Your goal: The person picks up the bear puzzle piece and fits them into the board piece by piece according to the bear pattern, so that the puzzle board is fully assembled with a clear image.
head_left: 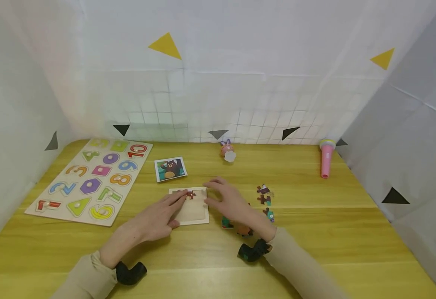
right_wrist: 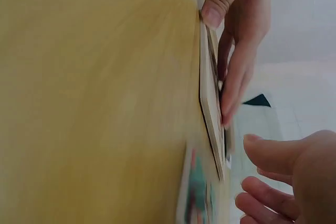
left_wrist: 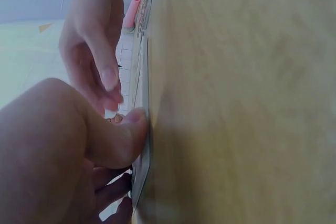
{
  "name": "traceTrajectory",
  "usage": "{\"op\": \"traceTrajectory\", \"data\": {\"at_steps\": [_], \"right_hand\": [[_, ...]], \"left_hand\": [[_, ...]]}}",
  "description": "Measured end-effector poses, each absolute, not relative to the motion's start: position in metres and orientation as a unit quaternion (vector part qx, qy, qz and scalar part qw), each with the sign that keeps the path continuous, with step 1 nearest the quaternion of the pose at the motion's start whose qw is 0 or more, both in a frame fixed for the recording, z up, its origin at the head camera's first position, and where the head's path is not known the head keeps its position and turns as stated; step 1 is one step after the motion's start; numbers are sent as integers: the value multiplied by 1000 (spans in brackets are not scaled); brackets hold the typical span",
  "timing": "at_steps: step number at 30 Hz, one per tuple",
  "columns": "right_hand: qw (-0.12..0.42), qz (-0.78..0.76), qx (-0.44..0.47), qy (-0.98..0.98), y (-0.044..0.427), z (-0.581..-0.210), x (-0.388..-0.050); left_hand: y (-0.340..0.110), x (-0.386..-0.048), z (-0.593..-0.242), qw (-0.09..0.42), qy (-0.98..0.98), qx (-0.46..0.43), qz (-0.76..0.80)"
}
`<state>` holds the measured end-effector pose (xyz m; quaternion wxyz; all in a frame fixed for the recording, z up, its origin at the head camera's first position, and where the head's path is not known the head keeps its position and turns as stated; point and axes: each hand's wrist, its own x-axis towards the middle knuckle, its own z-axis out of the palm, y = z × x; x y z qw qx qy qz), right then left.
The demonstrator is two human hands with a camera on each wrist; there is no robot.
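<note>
A small wooden puzzle tray (head_left: 193, 212) lies on the table before me, with brown puzzle pieces (head_left: 191, 194) along its far edge. My left hand (head_left: 152, 222) rests on the tray's left side, fingers extended over the pieces. In the left wrist view its thumb (left_wrist: 131, 129) touches the tray's rim. Over the tray's right edge hovers my right hand (head_left: 230, 203), fingers loosely bent and thumb apart, with nothing seen between them. Several loose puzzle pieces (head_left: 264, 199) lie to the right, some partly hidden under the right forearm. A blurred piece (right_wrist: 198, 190) shows in the right wrist view.
Behind the tray lies a bear picture card (head_left: 171, 169). A wooden number-and-shape board (head_left: 66, 166) covers the left of the table. Further back are a small pink bunny toy (head_left: 227, 149) and, to the right, a pink toy microphone (head_left: 326, 160). White sheets surround the table.
</note>
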<state>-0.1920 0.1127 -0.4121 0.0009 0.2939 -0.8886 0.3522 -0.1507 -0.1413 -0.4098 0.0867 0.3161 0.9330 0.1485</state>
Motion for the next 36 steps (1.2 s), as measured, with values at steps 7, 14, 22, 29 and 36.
{"op": "traceTrajectory", "data": {"at_steps": [7,14,22,29,36], "right_hand": [[52,369,249,-894,159,-405,-186],[73,360,189,-911,210,-407,-191],[86,349,121,-925,247,-412,-201],[71,311,100,-943,257,-416,-206],[59,304,84,-947,258,-420,-206]], "left_hand": [[-140,-151,-411,89,934,307,158],[-138,-153,-413,91,932,301,177],[-139,-153,-413,89,930,311,173],[-139,-152,-413,91,931,307,175],[-139,-152,-414,90,933,305,170]]}}
